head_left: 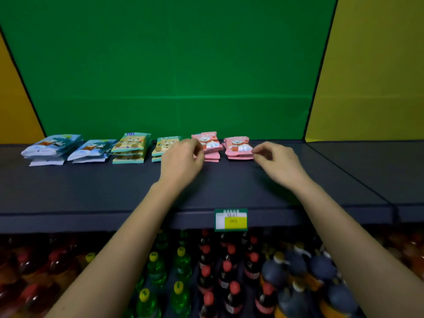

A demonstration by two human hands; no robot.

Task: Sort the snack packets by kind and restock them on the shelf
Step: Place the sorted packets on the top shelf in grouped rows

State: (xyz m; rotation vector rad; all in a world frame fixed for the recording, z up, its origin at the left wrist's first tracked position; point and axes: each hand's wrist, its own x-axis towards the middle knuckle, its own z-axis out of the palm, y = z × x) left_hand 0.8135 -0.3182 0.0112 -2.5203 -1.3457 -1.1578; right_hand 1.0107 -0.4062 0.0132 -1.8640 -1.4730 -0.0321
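Six stacks of snack packets line the far side of the shelf. From the left they are the left blue stack, right blue stack, left green stack, right green stack, left pink stack and right pink stack. The left hand, fingers curled, is at the left pink stack, though a grip cannot be told. The right hand pinches the right pink stack's right edge. One price tag hangs on the near lip.

My left hand hides the right side of the small stack of green-and-yellow bear-print packets and the lower left of the nearest stack of pink bear-print packets. I cannot tell whether my fingers grip anything. The print on the green-framed price label is blurred. The plastic drink bottles below are blurred and cut off at the bottom edge.
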